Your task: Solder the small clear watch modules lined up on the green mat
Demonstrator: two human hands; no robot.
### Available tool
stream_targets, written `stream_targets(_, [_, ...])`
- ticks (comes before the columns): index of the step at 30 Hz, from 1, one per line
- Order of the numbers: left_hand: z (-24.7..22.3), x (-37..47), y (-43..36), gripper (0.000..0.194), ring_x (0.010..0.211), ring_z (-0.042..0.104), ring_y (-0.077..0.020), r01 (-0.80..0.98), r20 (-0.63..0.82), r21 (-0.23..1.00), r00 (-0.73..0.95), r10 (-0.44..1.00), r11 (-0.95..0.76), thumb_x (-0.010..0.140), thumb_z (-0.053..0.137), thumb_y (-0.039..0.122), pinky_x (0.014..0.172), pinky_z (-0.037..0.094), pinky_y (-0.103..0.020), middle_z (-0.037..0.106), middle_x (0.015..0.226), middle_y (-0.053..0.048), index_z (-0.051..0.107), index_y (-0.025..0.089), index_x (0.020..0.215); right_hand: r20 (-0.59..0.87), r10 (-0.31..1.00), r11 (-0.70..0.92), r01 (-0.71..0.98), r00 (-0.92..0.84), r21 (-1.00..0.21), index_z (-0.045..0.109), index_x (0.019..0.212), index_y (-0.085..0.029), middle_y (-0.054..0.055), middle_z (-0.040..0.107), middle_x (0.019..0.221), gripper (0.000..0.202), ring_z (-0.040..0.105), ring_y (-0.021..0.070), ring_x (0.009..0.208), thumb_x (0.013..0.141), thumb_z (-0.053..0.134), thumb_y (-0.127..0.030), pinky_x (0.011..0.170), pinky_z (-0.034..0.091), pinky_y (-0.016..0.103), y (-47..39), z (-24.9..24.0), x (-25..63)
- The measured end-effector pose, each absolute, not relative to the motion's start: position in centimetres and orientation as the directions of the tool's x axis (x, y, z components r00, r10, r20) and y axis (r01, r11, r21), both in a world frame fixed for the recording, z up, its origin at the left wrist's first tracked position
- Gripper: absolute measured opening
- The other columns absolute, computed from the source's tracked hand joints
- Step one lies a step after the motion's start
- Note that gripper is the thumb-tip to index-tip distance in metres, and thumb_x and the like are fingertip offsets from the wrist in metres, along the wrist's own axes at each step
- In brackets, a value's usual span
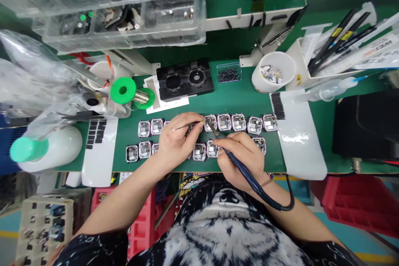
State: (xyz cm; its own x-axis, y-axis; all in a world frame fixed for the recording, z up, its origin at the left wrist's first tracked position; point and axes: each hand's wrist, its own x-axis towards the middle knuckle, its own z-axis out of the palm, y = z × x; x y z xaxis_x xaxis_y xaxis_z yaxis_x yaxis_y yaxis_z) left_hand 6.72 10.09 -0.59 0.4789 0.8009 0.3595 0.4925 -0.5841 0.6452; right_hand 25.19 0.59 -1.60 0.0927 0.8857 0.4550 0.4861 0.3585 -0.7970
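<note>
My right hand (249,158) is wrapped round the dark blue handle of a soldering iron (237,163). Its tip reaches into a small square watch-like case (210,121) with a circuit board inside, in the back row. From the left, my left hand (176,139) pinches thin metal tweezers (184,126), their points at that same case. Two rows of similar cases run across the green bench; both hands hide some of them. Under my right hand sits another case (213,149), partly covered. Whether the tweezers grip any tiny part is too small to tell.
Behind the rows lie a black fixture (185,80), a clear box of screws (229,73) and a solder spool (124,90). A white cup (274,71) stands right of them. White sheets with black strips flank the rows. A green-capped bottle (62,149) is far left; clear trays (124,37) overhang.
</note>
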Motion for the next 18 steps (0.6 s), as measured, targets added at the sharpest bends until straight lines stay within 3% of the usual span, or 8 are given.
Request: stream_targets(18, [-0.51, 6.55, 10.08, 0.013, 0.103, 0.073, -0.0173, 0.533, 0.336, 0.627, 0.473, 0.814, -0.568, 0.100, 0.063, 0.018, 0.093, 0.060, -0.035, 0.076, 0.108, -0.006, 0.068, 0.020, 0.112, 0.418, 0.905, 0.328, 0.502, 0.076, -0.801, 0.073, 0.113, -0.021, 0.005, 0.066, 0.093, 0.027, 0.066, 0.0165, 0.084, 0.089, 0.062, -0.012, 0.078, 0.061, 0.035, 0.82, -1.80, 24.93])
